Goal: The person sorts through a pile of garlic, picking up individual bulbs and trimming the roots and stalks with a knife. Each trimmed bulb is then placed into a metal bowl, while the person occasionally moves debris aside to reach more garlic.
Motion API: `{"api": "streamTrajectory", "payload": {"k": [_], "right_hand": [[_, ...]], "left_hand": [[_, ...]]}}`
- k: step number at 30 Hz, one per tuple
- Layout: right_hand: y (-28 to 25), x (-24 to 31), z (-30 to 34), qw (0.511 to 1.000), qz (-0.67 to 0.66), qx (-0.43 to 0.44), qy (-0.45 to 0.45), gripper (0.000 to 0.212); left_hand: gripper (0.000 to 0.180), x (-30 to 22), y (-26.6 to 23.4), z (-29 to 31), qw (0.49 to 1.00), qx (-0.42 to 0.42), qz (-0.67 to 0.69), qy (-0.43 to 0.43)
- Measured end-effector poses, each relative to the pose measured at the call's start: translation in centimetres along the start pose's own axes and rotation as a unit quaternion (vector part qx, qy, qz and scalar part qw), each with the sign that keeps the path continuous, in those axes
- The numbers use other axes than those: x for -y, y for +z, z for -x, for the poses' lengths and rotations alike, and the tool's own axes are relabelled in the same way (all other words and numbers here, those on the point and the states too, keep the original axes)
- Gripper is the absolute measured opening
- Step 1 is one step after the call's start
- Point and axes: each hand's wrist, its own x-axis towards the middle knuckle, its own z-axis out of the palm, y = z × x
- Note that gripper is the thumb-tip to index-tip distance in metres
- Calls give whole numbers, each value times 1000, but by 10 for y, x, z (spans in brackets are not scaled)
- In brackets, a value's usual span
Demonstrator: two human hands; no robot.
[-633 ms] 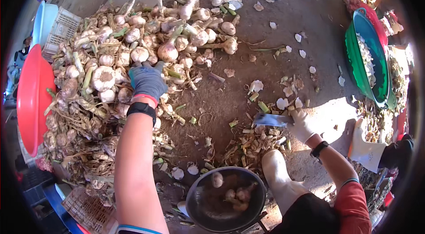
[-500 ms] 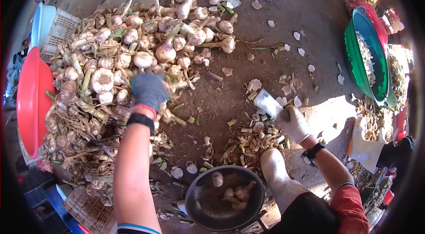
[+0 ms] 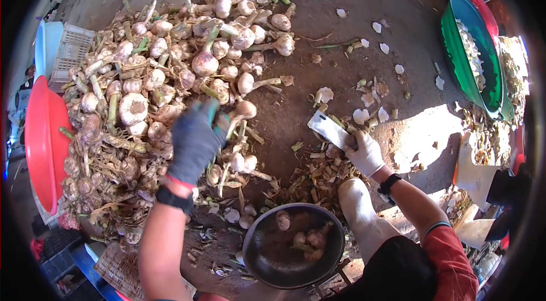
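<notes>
My left hand [image 3: 197,137], in a dark grey glove, is over the right side of a heap of garlic bulbs [image 3: 133,108]. Its fingers are a little blurred and closed around the stalk of a garlic bulb [image 3: 245,110], whose pale head sticks out past the fingertips. More stalked bulbs lie beside that hand. In a white glove, my right hand [image 3: 365,153] grips a broad flat-bladed knife [image 3: 329,129], its blade pointing up and left above leafy scraps. Between my arms stands a dark round pan [image 3: 264,264] with several garlic bulbs [image 3: 310,239] in it.
Stalk and skin trimmings [image 3: 318,178] cover the ground in front of my white boot [image 3: 364,215]. A red basin [image 3: 42,141] stands left of the heap. At the right, a green basin [image 3: 458,56] holds white pieces. A person's dark sleeve [image 3: 506,187] shows at the right edge.
My left hand has shifted slightly right and down, and a stalked garlic bulb now shows at its fingers. Several bulbs lie newly visible beside it. The knife has moved slightly left.
</notes>
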Motion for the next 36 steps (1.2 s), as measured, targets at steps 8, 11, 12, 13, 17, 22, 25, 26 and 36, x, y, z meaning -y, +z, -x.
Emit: {"api": "streamTrajectory", "payload": {"k": [8,11,12,13,17,22,25,26,36], "right_hand": [[6,12,-7,1000,-4,-3,0,36],[3,12,-6,1000,-1,2,16,37],[3,11,-7,1000,0,0,17,38],[4,11,-8,1000,0,-1,16,38],[-5,8,-2,999,-27,-9,29,35],[-33,43,-37,993,-110,-38,-13,11],[-55,75,-87,992,-109,-56,1,15],[-49,73,-105,992,-80,-92,-31,17],[-5,135,-119,951,-273,91,112,46]], "left_hand": [[87,49,50,-75,992,-23,-79,-99],[78,43,49,-73,993,-3,0,-114],[73,40,48,-72,991,6,51,-126],[63,36,46,-66,986,50,61,-145],[57,35,44,-26,960,129,214,-123],[66,58,-5,-11,877,394,271,-32],[63,24,-8,-28,908,266,308,-100],[64,20,3,-39,925,201,301,-114],[85,24,100,-20,994,65,-82,-31]]}}
